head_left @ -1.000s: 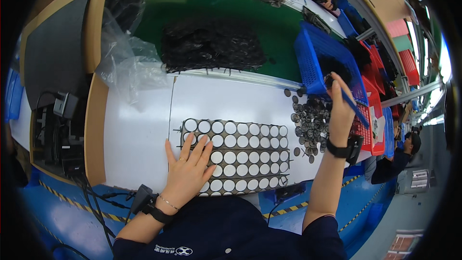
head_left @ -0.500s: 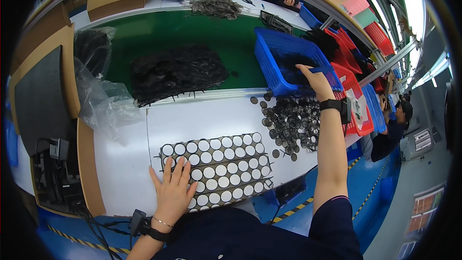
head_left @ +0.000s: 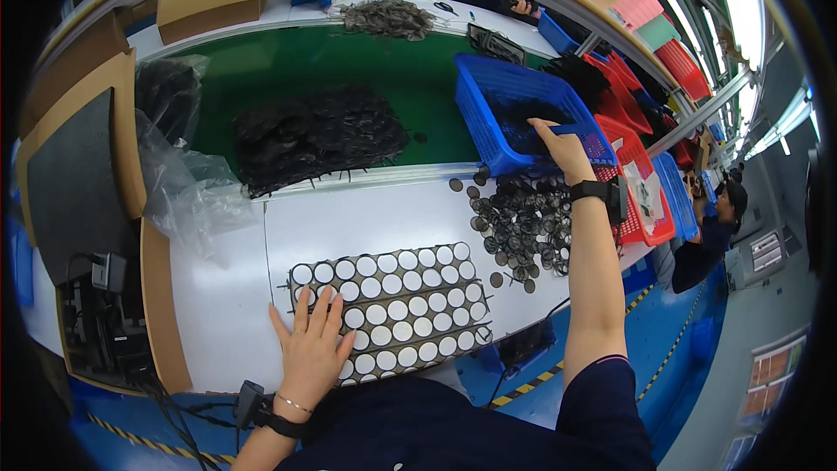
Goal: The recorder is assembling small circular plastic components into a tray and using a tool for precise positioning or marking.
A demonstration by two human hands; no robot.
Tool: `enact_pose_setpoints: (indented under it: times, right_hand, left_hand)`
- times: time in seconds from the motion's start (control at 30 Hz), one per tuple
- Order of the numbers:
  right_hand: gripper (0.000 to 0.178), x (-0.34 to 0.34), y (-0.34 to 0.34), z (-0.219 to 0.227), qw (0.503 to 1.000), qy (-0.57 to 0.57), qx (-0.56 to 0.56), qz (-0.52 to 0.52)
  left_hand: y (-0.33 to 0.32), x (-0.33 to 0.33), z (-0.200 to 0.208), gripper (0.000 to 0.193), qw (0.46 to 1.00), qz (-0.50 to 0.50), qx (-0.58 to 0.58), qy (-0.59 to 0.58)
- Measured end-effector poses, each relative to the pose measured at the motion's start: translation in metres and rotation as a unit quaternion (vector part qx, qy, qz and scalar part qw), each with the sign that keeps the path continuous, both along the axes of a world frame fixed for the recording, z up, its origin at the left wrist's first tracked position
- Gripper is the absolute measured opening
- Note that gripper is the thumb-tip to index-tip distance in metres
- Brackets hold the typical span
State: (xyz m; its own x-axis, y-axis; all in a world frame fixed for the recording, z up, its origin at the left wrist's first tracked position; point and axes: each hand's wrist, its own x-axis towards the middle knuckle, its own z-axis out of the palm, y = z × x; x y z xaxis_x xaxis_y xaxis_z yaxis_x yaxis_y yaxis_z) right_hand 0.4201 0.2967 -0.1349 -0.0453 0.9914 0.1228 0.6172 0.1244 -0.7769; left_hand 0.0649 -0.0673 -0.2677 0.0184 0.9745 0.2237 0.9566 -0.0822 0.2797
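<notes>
My left hand (head_left: 312,349) lies flat with spread fingers on the left end of a dark sheet (head_left: 373,299). Rows of round white spots show across that sheet, on the white table. Further right, my right hand (head_left: 565,153) reaches to the near side of a blue plastic basket (head_left: 478,113) and grips its rim; some fingers are hidden. Dark, fine material (head_left: 523,113) lies inside the basket. Just below it spreads a heap of small dark mesh discs (head_left: 523,222), partly behind my right forearm.
A pile of black sheets (head_left: 318,135) lies on the green surface. To the left are clear plastic bags (head_left: 187,183) and an open cardboard box (head_left: 166,305). Red baskets (head_left: 641,179) stand at the right. Another person (head_left: 711,227) is at far right.
The whole view has shifted very slightly. My left hand stays flat on the sheet, and my right hand stays at the blue basket's rim.
</notes>
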Motion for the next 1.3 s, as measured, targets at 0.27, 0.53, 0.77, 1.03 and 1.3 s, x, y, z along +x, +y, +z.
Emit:
enact_pose_setpoints:
  times: [0.27,0.53,0.77,1.03,1.3]
  right_hand:
    - [0.042,0.009,-0.004,0.0,0.993,0.103,0.005,0.051]
    - [0.031,-0.072,-0.088,-0.017,0.982,0.107,0.112,0.109]
    - [0.023,-0.177,-0.224,-0.092,0.955,0.067,0.031,0.286]
    - [0.02,-0.2,-0.241,-0.112,0.962,0.093,-0.004,0.255]
    - [0.02,-0.201,-0.242,-0.111,0.964,0.061,-0.018,0.26]
  left_hand:
    - [-0.002,-0.001,0.003,0.057,1.0,-0.015,-0.011,-0.006]
    - [-0.001,-0.003,0.008,0.056,1.0,0.001,0.009,-0.021]
    - [0.002,-0.012,0.008,0.059,0.999,-0.005,0.0,-0.035]
    - [0.0,-0.012,0.005,0.06,0.999,-0.004,0.006,-0.039]
    - [-0.001,-0.014,0.003,0.059,0.999,-0.007,0.001,-0.046]
